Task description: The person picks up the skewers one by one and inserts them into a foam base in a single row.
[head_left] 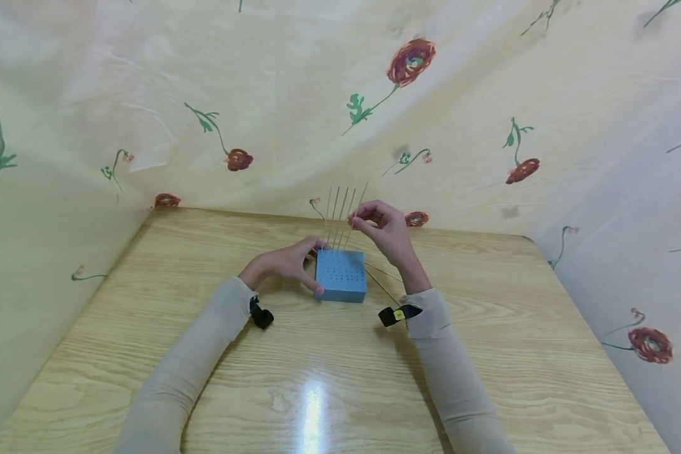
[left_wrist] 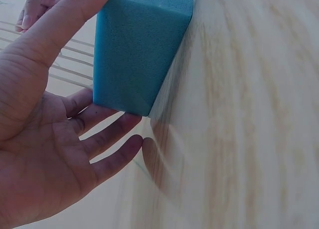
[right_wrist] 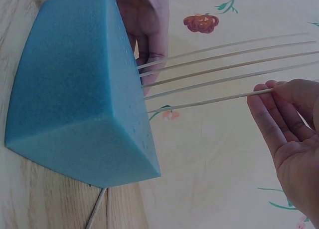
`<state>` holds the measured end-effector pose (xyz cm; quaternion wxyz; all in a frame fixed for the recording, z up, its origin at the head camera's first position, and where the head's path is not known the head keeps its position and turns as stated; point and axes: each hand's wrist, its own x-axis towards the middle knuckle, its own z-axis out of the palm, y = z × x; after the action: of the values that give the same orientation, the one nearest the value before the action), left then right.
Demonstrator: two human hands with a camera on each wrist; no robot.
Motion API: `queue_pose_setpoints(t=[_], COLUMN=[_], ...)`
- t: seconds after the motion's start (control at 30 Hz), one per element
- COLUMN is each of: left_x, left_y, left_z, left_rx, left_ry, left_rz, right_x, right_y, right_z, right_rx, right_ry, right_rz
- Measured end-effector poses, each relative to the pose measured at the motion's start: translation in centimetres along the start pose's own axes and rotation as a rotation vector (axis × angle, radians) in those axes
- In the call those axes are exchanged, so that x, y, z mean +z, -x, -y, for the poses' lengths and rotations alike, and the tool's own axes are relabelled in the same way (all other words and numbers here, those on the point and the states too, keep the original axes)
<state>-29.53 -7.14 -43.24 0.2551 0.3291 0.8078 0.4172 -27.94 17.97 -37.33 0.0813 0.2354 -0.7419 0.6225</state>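
A blue foam block [head_left: 340, 294] with rows of small holes in its top sits on the wooden table. Several thin wooden sticks [right_wrist: 234, 71] stand in a row along its far edge. The left hand [head_left: 286, 261] holds the block from its left side, thumb at the near corner and fingers at the far side. Above the block's far right, the right hand [head_left: 389, 236] pinches the upper part of another wooden stick [right_wrist: 209, 101] between thumb and fingertips. That stick's lower end meets the block's top and it leans slightly right.
More wooden sticks [head_left: 383, 287] lie on the table [head_left: 295, 366] just right of the block, partly behind the right wrist. A flower-patterned cloth [head_left: 295, 75] hangs behind the table's far edge and along both sides. Each wrist wears a black camera strap.
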Motion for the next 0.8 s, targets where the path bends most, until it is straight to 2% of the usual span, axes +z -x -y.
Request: queue_pose_setpoints(t=[0.33,0.8], left_x=[-0.02,-0.02], left_y=[0.03,0.11], left_z=[-0.06,-0.02], left_rx=[0.002,-0.004], left_ry=[-0.005,-0.011], left_rz=[-0.005,-0.007], right_x=[-0.08,-0.06], right_y=[0.01,-0.08], right_z=[-0.15,-0.07], right_rx=[-0.029,0.006], right_ry=[-0.005,0.007], right_rz=[0.022,0.031])
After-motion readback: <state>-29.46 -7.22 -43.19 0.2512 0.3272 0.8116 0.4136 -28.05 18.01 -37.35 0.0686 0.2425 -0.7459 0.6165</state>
